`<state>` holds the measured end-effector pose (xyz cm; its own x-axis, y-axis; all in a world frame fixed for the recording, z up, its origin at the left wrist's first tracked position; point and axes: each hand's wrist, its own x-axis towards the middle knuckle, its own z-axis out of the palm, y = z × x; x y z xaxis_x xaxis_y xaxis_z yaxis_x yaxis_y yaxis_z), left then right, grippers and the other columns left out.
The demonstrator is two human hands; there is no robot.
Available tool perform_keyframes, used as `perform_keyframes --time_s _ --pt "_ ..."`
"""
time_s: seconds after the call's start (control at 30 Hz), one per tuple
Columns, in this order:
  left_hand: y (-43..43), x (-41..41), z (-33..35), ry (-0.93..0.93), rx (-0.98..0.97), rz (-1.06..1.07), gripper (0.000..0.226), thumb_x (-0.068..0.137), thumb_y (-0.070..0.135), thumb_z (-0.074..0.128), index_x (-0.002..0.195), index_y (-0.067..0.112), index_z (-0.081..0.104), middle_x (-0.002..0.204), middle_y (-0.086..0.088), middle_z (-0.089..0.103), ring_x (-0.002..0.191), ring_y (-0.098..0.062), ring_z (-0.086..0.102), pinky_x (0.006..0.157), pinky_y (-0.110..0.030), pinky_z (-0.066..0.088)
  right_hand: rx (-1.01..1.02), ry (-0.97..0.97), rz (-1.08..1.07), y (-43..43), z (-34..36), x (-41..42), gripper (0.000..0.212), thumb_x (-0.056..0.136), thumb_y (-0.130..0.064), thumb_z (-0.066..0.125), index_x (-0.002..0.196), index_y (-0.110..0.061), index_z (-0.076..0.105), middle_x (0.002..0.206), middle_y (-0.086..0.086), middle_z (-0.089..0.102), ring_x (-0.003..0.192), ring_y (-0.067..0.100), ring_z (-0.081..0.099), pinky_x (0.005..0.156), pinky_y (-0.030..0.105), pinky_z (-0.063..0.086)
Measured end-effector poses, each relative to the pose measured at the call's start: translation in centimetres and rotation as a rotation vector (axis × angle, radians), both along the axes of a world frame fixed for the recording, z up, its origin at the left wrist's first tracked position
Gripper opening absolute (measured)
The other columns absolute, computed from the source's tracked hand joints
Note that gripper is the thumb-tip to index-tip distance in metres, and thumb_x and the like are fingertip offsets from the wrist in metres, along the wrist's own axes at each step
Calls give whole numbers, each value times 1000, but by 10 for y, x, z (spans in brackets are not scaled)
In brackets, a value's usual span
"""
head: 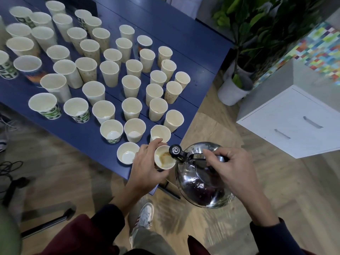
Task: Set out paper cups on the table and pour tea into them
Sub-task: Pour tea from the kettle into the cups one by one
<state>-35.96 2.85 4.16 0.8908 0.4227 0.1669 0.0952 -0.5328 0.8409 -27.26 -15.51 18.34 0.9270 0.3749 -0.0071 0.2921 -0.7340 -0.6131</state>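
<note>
Fingers of the left hand (145,167) wrap a tapered paper cup (164,157); right hand (232,168) clamps the shiny round steel kettle's (198,184) black handle (219,158).

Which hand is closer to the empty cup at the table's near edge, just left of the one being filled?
Left. The left hand grips the cup being filled right beside that empty cup; the right hand is farther right, holding the steel kettle.

One wide head view, looking steeply down and forward from close above left hand (147,168) and right hand (233,168), table (174,30) spreading beyond the fingers, floor (211,227) nearer than them.
</note>
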Motion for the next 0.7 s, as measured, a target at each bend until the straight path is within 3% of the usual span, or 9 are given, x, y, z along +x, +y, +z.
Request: perform_keyframes --time_s 0.17,0.4,0.5,0.7 --pt "2 -3 -10 29 -4 -25 82 66 29 85 134 33 40 123 10 58 107 -15 50 83 -27 42 -21 0 -21 -1 0 -1 45 80 -55 65 59 -15 66 49 6 53 51 23 51 54 44 47" --pt "5 -6 -16 90 -5 -15 84 65 26 85 138 27 42 118 5 60 106 -16 54 82 -28 45 -67 -5 -35 0 1 -1 41 76 -66 59 60 -29 68 48 2 55 48 17 50 54 41 49" --pt "7 -7 -16 110 -27 -18 82 66 26 84 137 26 43 120 6 60 108 -14 54 84 -25 44 -69 3 -43 1 1 -2 44 75 -67 59 60 -27 68 49 3 56 50 19 52 55 41 49" --pt "7 -6 -18 142 1 -19 81 68 25 84 138 22 44 126 5 59 112 -15 56 84 -22 41 -19 42 -25 1 0 -5 39 87 -40 75 56 -17 67 45 0 50 46 12 42 53 37 41"
